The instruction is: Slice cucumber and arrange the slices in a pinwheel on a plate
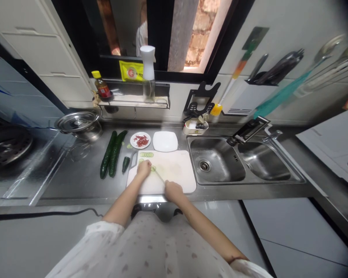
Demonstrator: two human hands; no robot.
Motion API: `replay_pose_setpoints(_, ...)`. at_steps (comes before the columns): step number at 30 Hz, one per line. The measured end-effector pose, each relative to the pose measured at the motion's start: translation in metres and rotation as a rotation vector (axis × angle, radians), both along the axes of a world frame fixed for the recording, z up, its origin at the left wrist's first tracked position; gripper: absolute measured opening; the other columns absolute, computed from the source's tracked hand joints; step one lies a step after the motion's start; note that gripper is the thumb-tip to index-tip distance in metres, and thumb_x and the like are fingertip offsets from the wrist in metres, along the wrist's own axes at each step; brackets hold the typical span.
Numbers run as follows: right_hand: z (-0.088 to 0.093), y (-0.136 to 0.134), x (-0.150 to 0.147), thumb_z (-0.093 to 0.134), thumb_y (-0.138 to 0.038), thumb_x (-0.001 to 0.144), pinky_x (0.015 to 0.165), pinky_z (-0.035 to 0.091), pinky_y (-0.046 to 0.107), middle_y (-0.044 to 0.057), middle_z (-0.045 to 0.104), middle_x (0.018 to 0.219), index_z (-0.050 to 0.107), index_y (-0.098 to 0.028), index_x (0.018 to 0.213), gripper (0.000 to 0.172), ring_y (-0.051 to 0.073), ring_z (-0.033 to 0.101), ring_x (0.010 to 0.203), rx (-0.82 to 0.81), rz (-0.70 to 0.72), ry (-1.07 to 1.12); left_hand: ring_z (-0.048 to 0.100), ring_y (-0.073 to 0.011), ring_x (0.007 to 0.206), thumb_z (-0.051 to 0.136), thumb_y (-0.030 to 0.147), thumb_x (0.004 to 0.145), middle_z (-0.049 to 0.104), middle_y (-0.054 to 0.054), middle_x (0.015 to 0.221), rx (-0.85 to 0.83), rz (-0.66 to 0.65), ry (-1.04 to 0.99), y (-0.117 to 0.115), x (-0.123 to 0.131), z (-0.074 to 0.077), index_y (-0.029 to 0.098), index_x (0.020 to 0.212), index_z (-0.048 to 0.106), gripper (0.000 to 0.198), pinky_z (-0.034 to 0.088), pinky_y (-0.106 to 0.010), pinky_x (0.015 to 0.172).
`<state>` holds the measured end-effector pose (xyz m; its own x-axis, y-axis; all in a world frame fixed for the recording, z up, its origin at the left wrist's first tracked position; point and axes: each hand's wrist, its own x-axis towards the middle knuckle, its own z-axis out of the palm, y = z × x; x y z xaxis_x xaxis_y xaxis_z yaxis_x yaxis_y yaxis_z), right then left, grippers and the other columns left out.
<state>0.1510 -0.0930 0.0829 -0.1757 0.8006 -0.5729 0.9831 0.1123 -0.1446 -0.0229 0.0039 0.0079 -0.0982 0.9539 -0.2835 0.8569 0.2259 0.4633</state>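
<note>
A white cutting board (pixel 179 170) with a grey handle end lies on the steel counter. My right hand (pixel 173 191) is closed round the handle of a knife (pixel 160 176), whose thin blade points up and left across the board. Near the blade's tip lies a round cucumber slice (pixel 153 168). Just left of it, my left hand (pixel 144 168) is curled low over the board; whatever its fingers hold is hidden. Overlapping cucumber slices (pixel 146 154) form a row at the board's far left. A cut cucumber end (pixel 125 164) rests beside the board, with two whole cucumbers (pixel 113 154) further left.
Behind the board stand a plate of small red pieces (pixel 141 140) and a white square dish (pixel 165 141). A double sink (pixel 217 160) is on the right. At the left are a lidded steel pot (pixel 81 125) and a stove (pixel 8 146). A shelf (pixel 133 101) holds bottles.
</note>
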Motion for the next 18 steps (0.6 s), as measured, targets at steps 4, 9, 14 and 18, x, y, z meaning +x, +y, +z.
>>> replay_pose_setpoints(4, 0.0029, 0.0029, -0.0034, 0.040, -0.012, 0.088, 0.075, 0.047, 0.031, 0.016, 0.067, 0.104, 0.057, -0.015, 0.110, 0.028, 0.023, 0.065, 0.098, 0.008, -0.004, 0.012, 0.063, -0.0189, 0.088, 0.052, 0.019, 0.082, 0.069, -0.007, 0.088, -0.006, 0.000, -0.004, -0.0003, 0.0001, 0.0011, 0.020, 0.088, 0.068, 0.017, 0.044, -0.026, 0.080)
replay_pose_setpoints(9, 0.0063, 0.0035, -0.0049, 0.039, -0.010, 0.087, 0.075, 0.047, 0.031, 0.016, 0.067, 0.104, 0.057, -0.014, 0.110, 0.030, 0.023, 0.065, 0.098, 0.013, 0.003, 0.012, 0.063, -0.0192, 0.088, 0.053, 0.019, 0.082, 0.069, -0.007, 0.088, -0.007, -0.001, -0.002, -0.0006, 0.0003, 0.0024, 0.020, 0.087, 0.068, 0.016, 0.044, -0.026, 0.080)
replay_pose_setpoints(14, 0.0074, 0.0033, -0.0028, 0.038, -0.011, 0.088, 0.075, 0.048, 0.032, 0.016, 0.067, 0.104, 0.058, -0.015, 0.110, 0.030, 0.024, 0.065, 0.099, 0.003, 0.006, -0.002, 0.063, -0.0193, 0.089, 0.053, 0.019, 0.082, 0.069, -0.007, 0.089, -0.008, -0.001, -0.007, -0.0007, -0.0002, 0.0017, 0.020, 0.087, 0.068, 0.016, 0.044, -0.027, 0.080)
replay_pose_setpoints(18, 0.0083, 0.0040, -0.0019, 0.038, -0.011, 0.088, 0.075, 0.048, 0.032, 0.016, 0.067, 0.105, 0.058, -0.014, 0.110, 0.030, 0.024, 0.065, 0.098, -0.003, 0.006, -0.005, 0.063, -0.0188, 0.089, 0.052, 0.016, 0.082, 0.069, -0.007, 0.089, -0.007, 0.000, -0.018, -0.0009, -0.0006, 0.0006, 0.020, 0.089, 0.069, 0.019, 0.044, -0.026, 0.081)
